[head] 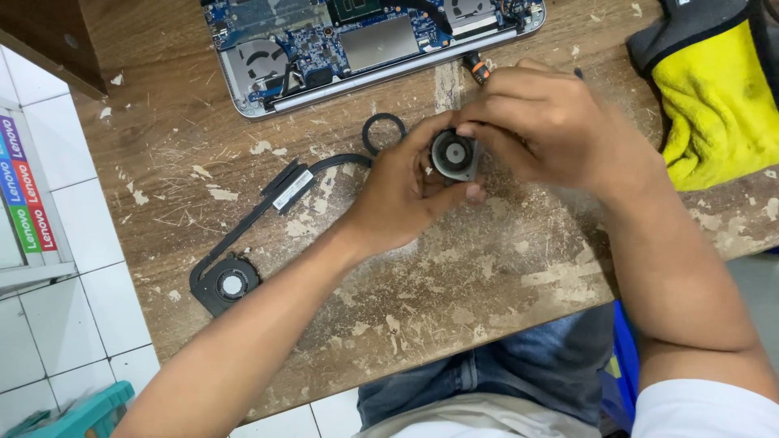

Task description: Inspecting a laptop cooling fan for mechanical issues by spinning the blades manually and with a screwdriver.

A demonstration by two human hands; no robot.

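Both hands, left hand (398,195) and right hand (540,122), grip the small fan (453,154) with closed fingers, apparently inspecting it; careful turning seems needed next.

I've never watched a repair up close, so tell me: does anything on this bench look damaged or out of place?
Yes. The laptop lies with its cover off, circuit board bare. Its fan housing with heat pipe lies apart on the wooden table, whose surface is badly flaked and scratched. A loose black ring lies nearby. Both hands, left and right, hold a small round fan part.
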